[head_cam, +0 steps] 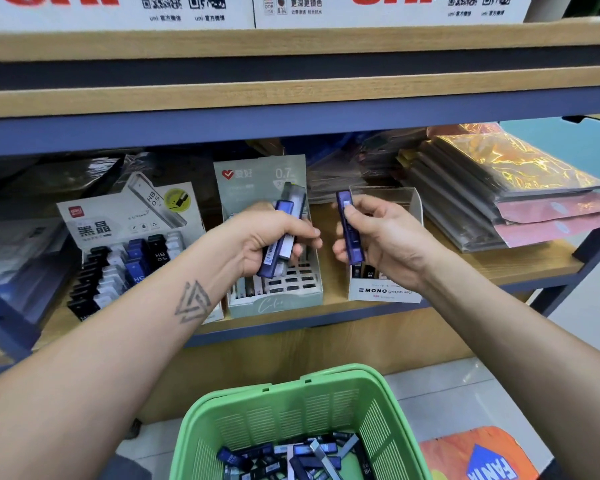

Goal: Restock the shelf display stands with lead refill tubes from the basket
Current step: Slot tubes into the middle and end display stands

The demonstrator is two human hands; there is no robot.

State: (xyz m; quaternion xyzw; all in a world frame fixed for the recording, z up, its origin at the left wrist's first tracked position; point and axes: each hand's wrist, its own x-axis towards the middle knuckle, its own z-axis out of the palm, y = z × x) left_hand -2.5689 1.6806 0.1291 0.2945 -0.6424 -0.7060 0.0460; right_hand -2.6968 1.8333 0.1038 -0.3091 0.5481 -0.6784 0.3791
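Observation:
My left hand (pixel 274 239) grips a bunch of blue and pale lead refill tubes (pixel 282 237) above the pale green 0.7 display stand (pixel 274 301) on the middle shelf. My right hand (pixel 378 237) pinches a single blue lead refill tube (pixel 350 226) upright, just over the white MONO display stand (pixel 383 291). To the left stands a grey display stand (pixel 94 223) filled with black, white and blue tubes. Below, the green basket (pixel 291 396) holds several loose tubes (pixel 298 459).
Stacks of shiny wrapped packs (pixel 520 188) fill the shelf's right side. White boxes (pixel 118 10) line the shelf above. The wooden shelf edge (pixel 291 323) lies between my hands and the basket. An orange pack (pixel 478 455) lies on the floor at right.

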